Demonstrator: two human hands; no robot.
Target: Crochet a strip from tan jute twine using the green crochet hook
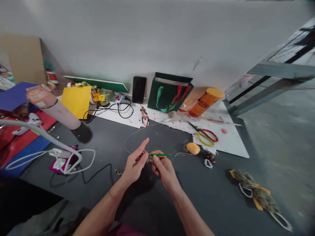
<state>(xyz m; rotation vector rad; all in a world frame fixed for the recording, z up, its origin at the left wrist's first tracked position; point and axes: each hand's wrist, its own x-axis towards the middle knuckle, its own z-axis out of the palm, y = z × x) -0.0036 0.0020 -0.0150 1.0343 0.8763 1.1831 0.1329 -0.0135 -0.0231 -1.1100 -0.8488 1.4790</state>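
In the head view my right hand (pixel 162 166) pinches a green crochet hook (pixel 161 154) that points sideways. My left hand (pixel 136 163) faces it, index finger raised, thumb and other fingers closed on a small olive-brown crocheted piece (pixel 150 158). The hook's tip is hidden at that piece. A thin pale yarn (pixel 133 133) loops over the dark table (pixel 103 193) from near the bag to my left hand. A small strip (pixel 118 172) lies left of my left wrist. An orange egg-shaped item (pixel 193 148) with a string lies right of my right hand.
Scissors (pixel 204 133), a dark beaded trinket (pixel 208 158) and olive yarn bundles (pixel 256 190) lie to the right. At the back stand a phone (pixel 139 89), a green gift bag (pixel 169 91) and an orange cylinder (pixel 206 102). A pink bottle (pixel 55 106) and white cables (pixel 71 154) occupy the left.
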